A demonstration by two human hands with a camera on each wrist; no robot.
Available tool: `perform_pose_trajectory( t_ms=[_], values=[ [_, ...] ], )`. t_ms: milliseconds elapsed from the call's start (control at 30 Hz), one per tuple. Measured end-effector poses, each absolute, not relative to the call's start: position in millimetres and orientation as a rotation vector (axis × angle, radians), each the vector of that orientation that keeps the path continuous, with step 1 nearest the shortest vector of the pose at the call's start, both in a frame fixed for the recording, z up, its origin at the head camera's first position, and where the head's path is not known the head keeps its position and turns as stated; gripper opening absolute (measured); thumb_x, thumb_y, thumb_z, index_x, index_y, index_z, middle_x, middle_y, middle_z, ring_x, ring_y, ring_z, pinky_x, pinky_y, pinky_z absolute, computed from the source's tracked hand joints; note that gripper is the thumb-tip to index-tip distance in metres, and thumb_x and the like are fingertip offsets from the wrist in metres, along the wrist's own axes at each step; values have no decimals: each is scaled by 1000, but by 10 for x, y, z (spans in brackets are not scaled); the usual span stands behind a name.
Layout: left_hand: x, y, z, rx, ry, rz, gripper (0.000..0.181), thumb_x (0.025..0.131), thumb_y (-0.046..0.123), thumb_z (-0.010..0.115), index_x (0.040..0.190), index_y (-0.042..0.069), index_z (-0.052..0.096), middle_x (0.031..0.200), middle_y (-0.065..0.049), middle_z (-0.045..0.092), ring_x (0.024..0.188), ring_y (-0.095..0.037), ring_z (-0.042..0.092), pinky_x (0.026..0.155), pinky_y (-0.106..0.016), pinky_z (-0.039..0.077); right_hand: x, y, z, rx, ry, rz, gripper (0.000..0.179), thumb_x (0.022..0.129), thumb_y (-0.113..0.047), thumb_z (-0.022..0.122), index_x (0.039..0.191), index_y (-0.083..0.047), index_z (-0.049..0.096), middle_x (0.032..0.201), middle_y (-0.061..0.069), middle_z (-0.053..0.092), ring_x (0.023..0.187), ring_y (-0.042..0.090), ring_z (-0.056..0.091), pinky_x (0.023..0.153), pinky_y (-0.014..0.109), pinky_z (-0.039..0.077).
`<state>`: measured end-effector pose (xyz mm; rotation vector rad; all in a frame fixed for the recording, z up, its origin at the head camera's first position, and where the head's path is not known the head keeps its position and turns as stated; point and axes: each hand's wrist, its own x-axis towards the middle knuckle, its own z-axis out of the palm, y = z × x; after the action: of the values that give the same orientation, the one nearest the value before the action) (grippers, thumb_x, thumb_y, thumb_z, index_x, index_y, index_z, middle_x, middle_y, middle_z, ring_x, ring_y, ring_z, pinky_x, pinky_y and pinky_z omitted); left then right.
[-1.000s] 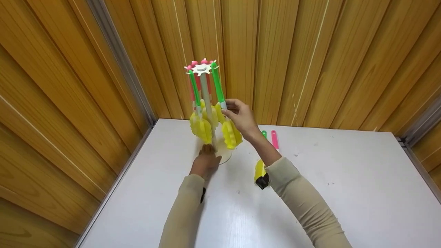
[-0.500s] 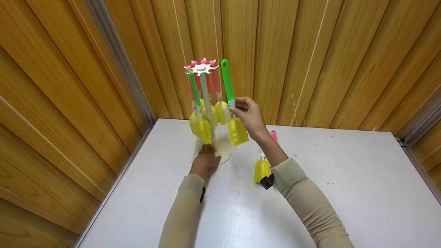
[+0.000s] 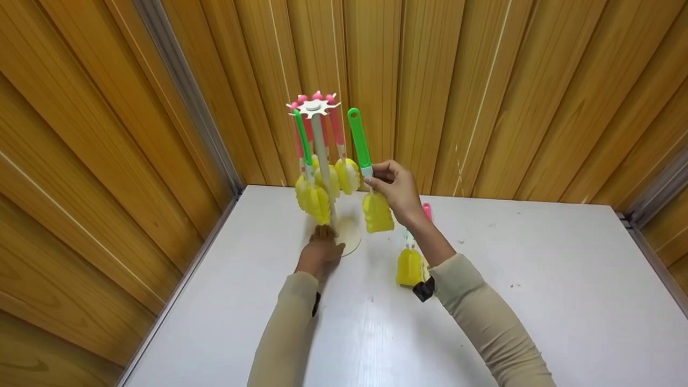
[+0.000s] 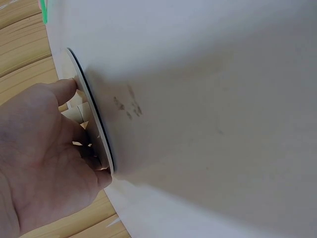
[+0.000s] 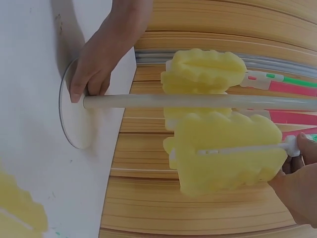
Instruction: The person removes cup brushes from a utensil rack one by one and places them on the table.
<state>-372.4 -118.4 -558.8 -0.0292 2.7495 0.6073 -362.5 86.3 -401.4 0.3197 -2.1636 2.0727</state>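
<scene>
My right hand (image 3: 396, 189) pinches a green-handled sponge brush (image 3: 358, 138) at the pale neck between handle and yellow sponge. This brush hangs upright, handle up, just right of the white stand (image 3: 319, 140) and apart from it. In the right wrist view its sponge head (image 5: 228, 148) fills the middle. The stand has a notched top disc (image 3: 313, 108), from which several pink-handled brushes and one green-handled brush (image 3: 302, 141) hang, sponges down. My left hand (image 3: 320, 252) presses on the stand's round base (image 3: 350, 237) beside the pole; the left wrist view shows its thumb and fingers spread over the base.
More sponge brushes lie on the white table right of the stand: a yellow sponge (image 3: 410, 267) and a pink handle (image 3: 427, 210) show, partly behind my right forearm. Wood-patterned panels (image 3: 430, 97) rise behind the table and along its left side.
The green-handled brush has come off the stand's top disc and moved right, then slightly down, in my right hand. My left hand has stayed on the base.
</scene>
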Motion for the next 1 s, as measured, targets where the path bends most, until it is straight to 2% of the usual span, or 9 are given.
perform_pose_trajectory(
  t_ms=[200,433,733,1000],
  values=[
    [-3711,-1180,-5567,-14,2757,613,82,106,46,49,163,3,8,170,-16,7,155,-33,12,125,-45,16,-3610,908,-4054,291,-2144,2104,25,94,-2,70,119,1,63,114,15,68,101,21,64,84,26,56],
    [-3697,-1196,-5555,61,2760,540,79,108,46,42,162,-1,6,169,-20,5,155,-35,10,124,-45,17,-3600,970,-4119,281,-2109,2167,28,94,1,70,121,4,62,113,17,67,98,20,65,81,25,56],
    [-3732,-1192,-5572,12,2761,569,81,107,45,46,162,0,8,169,-19,9,155,-33,13,124,-46,19,-3540,1096,-4157,260,-2097,2193,31,95,0,68,125,5,60,116,18,66,102,22,67,85,29,58],
    [-3716,-1171,-5559,-51,2754,659,82,105,44,53,163,3,11,169,-16,13,154,-32,18,123,-49,21,-3507,1281,-4218,211,-2087,2203,34,95,-4,70,126,5,61,114,16,67,100,19,67,83,28,58]
  ],
)
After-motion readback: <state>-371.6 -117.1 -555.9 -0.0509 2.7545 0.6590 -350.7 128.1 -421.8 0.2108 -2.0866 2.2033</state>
